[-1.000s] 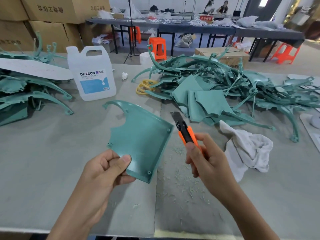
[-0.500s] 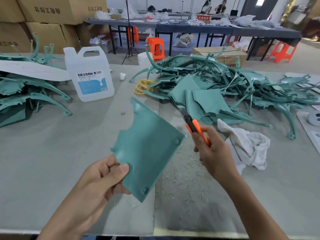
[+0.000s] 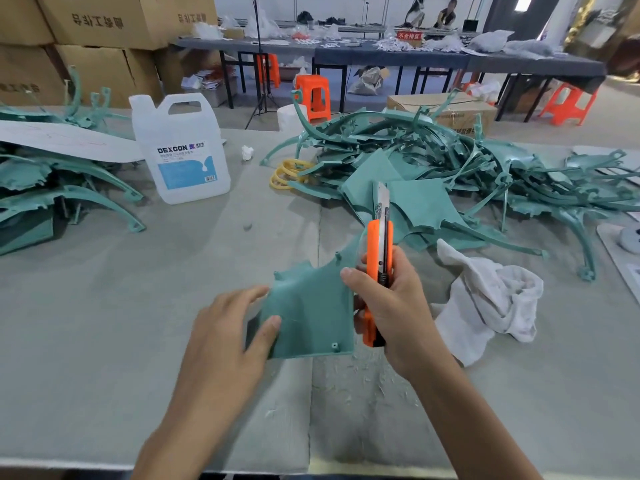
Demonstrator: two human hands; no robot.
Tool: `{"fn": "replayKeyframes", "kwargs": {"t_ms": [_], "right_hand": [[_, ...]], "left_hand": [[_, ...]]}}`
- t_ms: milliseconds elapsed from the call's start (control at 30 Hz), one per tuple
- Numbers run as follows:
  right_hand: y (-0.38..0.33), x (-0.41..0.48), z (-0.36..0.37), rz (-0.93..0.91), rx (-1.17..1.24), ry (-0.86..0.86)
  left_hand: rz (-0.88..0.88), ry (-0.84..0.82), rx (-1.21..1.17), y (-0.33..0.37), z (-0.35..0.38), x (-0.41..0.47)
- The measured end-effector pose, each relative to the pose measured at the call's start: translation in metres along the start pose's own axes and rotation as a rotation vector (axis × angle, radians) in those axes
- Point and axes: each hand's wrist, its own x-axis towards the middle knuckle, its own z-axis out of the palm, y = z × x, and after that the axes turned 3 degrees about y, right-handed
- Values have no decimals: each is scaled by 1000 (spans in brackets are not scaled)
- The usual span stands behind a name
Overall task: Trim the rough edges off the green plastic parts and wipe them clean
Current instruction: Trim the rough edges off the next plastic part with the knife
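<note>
My left hand (image 3: 228,334) holds a flat green plastic panel (image 3: 311,313) by its left edge, thumb on the face, above the table. My right hand (image 3: 391,306) grips an orange utility knife (image 3: 379,268) upright against the panel's right edge, with the blade pointing away from me. My right thumb rests on the panel's upper right edge. A crumpled white cloth (image 3: 491,299) lies on the table just right of my right hand. A big heap of green plastic parts (image 3: 450,181) fills the table's far right.
A white DEXCON jug (image 3: 183,150) stands at the back left, beside another pile of green parts (image 3: 52,192) under a white sheet. Yellow rings (image 3: 287,173) lie by the heap. Plastic shavings (image 3: 349,386) litter the grey table under my hands. Cardboard boxes (image 3: 104,32) and orange stools stand behind.
The panel was turned and brought lower and closer. My right hand swung the knife upright and set it against the panel's right edge.
</note>
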Motion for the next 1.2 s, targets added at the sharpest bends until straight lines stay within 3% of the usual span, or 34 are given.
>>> {"fn": "replayKeyframes", "kwargs": {"t_ms": [67, 200, 300, 433, 600, 700, 933, 1200], "right_hand": [[1, 0, 3, -35, -32, 19], [2, 1, 11, -34, -106, 62], [3, 3, 16, -19, -112, 47], [1, 7, 15, 5, -178, -49], [10, 1, -2, -111, -646, -57], [18, -4, -11, -145, -810, -83], [27, 2, -17, -190, -1023, -124], [32, 8, -17, -201, -1108, -166]], "left_hand": [[109, -67, -37, 0, 10, -8], [134, -296, -98, -10, 32, -15], [185, -128, -70, -13, 51, -3], [114, 7, -158, -18, 65, 23], [51, -20, -142, -23, 71, 53], [26, -47, -120, -26, 76, 66], [-29, -90, -94, -33, 85, 75], [-47, -96, -19, -37, 86, 80]]}}
